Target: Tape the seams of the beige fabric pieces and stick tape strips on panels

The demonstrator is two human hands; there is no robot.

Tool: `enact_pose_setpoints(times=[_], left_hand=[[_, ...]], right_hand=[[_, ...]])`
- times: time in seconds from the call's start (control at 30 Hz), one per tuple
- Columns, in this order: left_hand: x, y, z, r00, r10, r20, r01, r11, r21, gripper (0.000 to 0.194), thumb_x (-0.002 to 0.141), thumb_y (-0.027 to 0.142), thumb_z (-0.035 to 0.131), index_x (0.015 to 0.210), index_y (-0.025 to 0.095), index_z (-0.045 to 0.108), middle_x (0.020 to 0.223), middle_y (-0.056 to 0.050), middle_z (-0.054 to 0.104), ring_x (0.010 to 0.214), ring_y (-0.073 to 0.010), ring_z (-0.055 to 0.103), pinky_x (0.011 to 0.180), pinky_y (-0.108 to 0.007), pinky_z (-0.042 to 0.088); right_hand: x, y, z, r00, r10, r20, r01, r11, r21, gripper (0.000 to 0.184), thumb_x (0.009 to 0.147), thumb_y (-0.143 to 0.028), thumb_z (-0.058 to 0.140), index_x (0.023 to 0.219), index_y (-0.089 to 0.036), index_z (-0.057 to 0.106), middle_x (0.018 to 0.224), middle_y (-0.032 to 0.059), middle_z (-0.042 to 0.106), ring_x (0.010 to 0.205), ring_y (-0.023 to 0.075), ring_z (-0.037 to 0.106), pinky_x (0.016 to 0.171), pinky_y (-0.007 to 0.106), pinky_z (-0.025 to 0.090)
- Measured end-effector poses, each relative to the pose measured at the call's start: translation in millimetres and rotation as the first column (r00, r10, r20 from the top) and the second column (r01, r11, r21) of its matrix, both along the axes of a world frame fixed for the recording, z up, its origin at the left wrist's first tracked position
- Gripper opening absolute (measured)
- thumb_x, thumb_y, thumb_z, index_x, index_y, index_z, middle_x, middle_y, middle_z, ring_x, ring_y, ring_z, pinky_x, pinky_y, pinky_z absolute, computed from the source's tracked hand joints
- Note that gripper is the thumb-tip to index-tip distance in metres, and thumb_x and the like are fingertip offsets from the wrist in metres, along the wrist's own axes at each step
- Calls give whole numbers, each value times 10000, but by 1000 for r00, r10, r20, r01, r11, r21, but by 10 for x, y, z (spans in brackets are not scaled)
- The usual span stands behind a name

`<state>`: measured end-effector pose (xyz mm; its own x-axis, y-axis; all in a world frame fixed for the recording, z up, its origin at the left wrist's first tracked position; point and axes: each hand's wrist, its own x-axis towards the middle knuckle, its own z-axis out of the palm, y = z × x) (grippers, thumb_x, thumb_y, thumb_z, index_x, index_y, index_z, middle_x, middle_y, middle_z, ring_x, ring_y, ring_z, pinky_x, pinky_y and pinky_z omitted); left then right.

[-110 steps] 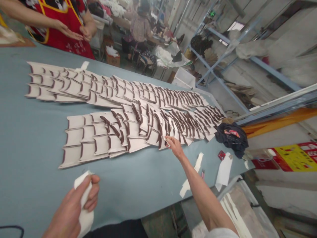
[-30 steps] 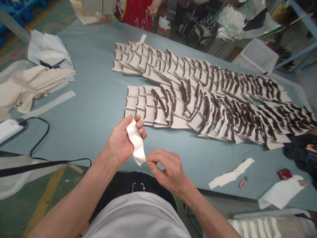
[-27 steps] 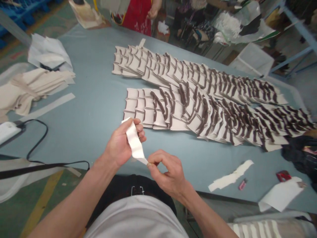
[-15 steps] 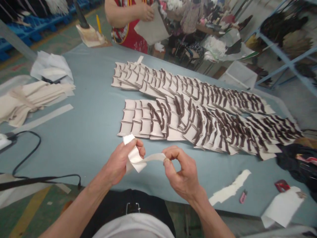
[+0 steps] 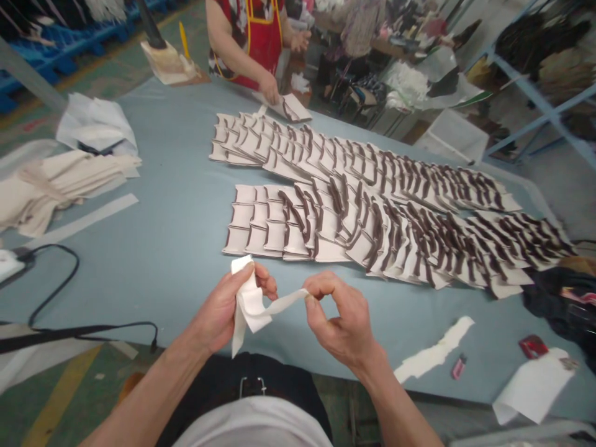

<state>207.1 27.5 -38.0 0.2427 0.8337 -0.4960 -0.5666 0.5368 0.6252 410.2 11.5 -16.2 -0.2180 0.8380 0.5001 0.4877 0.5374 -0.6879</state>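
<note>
Near row (image 5: 267, 236) and far row (image 5: 279, 149) lie spread; left hand (image 5: 216, 313) clasps strips (image 5: 250, 297), right hand (image 5: 342, 323) pinches one, apparently only partway out.

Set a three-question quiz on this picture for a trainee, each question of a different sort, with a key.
1. True or false: the left hand is empty.

2. The right hand pinches:
A) the end of a pale strip
B) a black cord
C) a pink object

3. Fill in: the person across the table wears a ___ apron with yellow edging.

Key:
1. False; it grips white material.
2. A
3. red
</note>
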Motion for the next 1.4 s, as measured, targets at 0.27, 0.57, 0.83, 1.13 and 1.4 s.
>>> enact_pose_setpoints(times=[0.27,0.57,0.83,1.13,1.4], left_hand=[[19,5,32,990,99,-97,-97,995,23,488,689,568,960,822,164,722,654,4,663,496,-118,573,446,-201,491],[89,21,-5,960,217,-176,-226,974,-32,527,631,598,962,755,185,658,518,64,528,458,-101,494,434,-186,424],[83,68,-14,945,248,-215,-275,956,-106,598,495,577,987,736,183,607,524,108,465,441,-52,371,414,-171,340],[150,4,-107,866,265,-423,-271,961,48,525,656,641,869,755,198,605,510,94,493,412,-72,413,387,-183,304],[56,-63,-211,824,193,-533,-138,980,141,488,794,670,767,814,200,639,491,89,479,376,-94,423,360,-200,319]], right_hand=[[126,-71,63,994,57,90,-72,982,172,206,902,-85,583,995,-268,565,810,4,765,696,150,749,644,257,591],[78,-240,-179,993,78,85,-86,991,104,229,877,-50,574,976,-256,593,799,11,763,689,150,743,647,253,589],[101,-319,-419,992,102,80,-98,994,-52,207,884,-52,592,935,-252,570,803,8,721,698,147,698,655,258,554],[-329,-211,-558,967,-50,-249,-111,798,-593,309,942,-384,659,1200,-215,680,1197,92,785,1086,234,722,942,387,568],[-563,-84,-555,882,-129,-453,-234,715,-659,230,923,-396,682,799,-203,698,836,29,749,809,186,659,841,335,520]])
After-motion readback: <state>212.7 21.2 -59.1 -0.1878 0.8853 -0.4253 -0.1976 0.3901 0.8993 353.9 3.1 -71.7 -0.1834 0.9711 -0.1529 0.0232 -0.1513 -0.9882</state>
